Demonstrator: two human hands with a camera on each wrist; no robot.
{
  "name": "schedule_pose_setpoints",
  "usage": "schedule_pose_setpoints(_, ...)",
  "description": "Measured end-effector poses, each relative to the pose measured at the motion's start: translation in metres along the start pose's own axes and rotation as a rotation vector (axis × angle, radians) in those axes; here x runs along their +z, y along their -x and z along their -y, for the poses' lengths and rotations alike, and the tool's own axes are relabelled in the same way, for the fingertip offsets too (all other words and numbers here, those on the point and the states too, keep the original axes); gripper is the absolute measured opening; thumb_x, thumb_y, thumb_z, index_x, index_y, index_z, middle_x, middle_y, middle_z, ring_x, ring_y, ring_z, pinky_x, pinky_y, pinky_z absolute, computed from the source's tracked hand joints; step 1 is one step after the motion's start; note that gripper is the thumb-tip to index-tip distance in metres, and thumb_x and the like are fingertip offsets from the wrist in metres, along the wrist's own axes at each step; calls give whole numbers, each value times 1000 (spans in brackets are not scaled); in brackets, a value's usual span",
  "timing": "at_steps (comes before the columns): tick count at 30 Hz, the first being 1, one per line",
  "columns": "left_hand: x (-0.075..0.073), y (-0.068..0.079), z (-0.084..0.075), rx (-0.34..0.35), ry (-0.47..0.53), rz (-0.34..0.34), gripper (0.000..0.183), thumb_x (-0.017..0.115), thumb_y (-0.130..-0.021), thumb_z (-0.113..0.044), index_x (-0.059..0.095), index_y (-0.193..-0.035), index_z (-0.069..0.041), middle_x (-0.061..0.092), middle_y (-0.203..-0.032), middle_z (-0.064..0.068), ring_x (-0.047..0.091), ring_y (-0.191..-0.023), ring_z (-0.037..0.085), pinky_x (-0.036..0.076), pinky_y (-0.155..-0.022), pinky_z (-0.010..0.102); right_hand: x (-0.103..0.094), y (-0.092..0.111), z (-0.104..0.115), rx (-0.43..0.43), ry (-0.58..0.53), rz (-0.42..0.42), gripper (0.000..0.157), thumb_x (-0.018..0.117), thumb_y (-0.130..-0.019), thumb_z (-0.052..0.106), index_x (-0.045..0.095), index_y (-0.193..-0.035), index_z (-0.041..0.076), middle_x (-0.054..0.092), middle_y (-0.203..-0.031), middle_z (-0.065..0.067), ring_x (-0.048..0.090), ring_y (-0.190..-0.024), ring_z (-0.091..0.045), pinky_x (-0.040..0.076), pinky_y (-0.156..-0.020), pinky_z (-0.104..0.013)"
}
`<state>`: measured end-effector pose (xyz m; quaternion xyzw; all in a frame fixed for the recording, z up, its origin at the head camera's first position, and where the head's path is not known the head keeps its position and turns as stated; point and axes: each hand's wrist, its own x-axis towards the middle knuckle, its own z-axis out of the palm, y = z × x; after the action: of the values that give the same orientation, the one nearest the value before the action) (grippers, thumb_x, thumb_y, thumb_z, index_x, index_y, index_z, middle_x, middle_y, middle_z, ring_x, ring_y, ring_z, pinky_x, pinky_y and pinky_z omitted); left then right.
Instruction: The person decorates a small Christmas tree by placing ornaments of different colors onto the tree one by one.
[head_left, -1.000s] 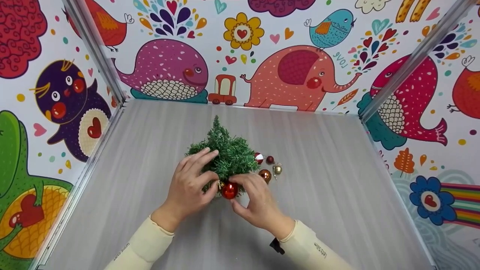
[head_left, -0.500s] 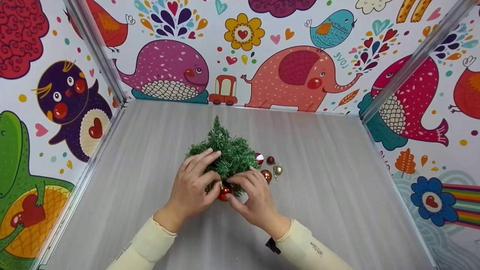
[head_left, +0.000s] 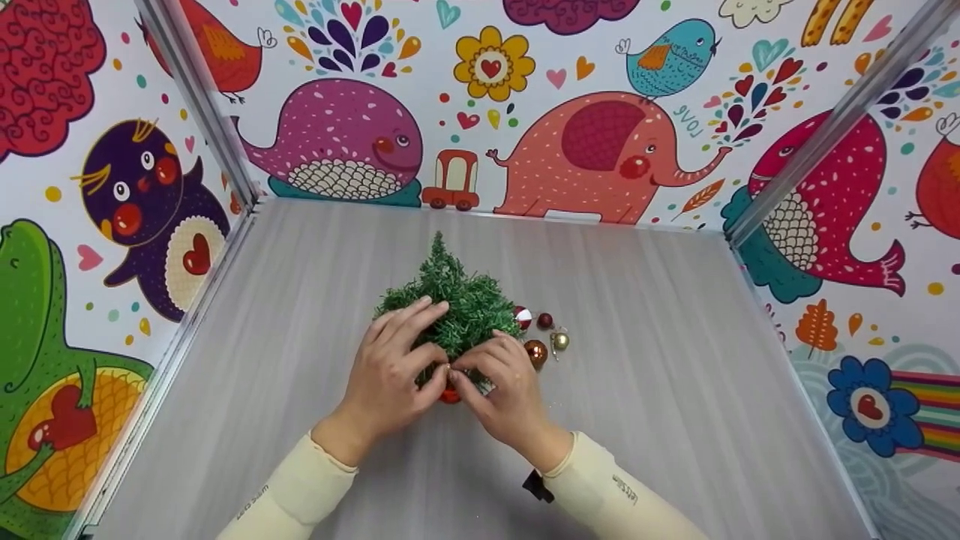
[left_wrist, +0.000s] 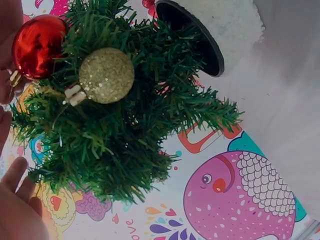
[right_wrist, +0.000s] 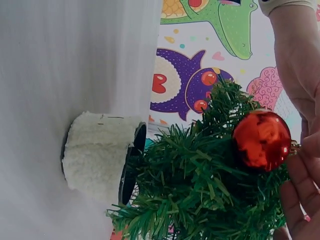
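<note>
Red bauble (right_wrist: 261,140) held by its gold cap (right_wrist: 294,147) at the green tree (head_left: 472,307)
In the head view, the left hand (head_left: 390,375) and right hand (head_left: 504,386) met tip to tip in front of the tree, both pinching at the cap; so small a hold could have slipped and dropped the bauble onto the table (head_left: 637,420), and a hard tug could have tipped the tree. The copper ball (head_left: 535,352) showed only here. The left wrist view alone showed a gold glitter ball (left_wrist: 106,75) on the branches, beside the bauble. The right wrist view showed the fleecy white pot (right_wrist: 97,155), hidden from the head view.
</note>
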<state>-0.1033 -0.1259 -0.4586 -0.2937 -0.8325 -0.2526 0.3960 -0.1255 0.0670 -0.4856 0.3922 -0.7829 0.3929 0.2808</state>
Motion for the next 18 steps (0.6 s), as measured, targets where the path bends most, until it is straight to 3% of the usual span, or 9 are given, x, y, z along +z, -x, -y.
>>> schedule_pose_setpoints(5,-2,-1,1,-8,-12,-27,9,67,-81,-15,68,-72,-14,57,-140,8,49,-133,31,36,-104,52,-5,-6,-3,-31,-39,-52,6,72,-88,13,72,-90,18,68,-92,9,62,-89,-14,43,-100,-54)
schedule_pose_setpoints(10,-1,-6,1,-12,-35,-72,12,64,-82,-16,68,-71,-14,58,-139,7,50,-131,30,36,-103,52,-9,-17,-7,-89,-9,-123,7,72,-85,11,72,-88,17,68,-89,7,61,-82,-16,48,-88,-46)
schedule_pose_setpoints(18,1,-8,3,-86,-60,-75,9,67,-81,-15,68,-72,-14,60,-136,9,51,-129,31,36,-103,52,-7,-25,-12,-62,69,-113,7,73,-83,11,71,-85,18,67,-85,8,59,-80,-16,47,-82,-37)
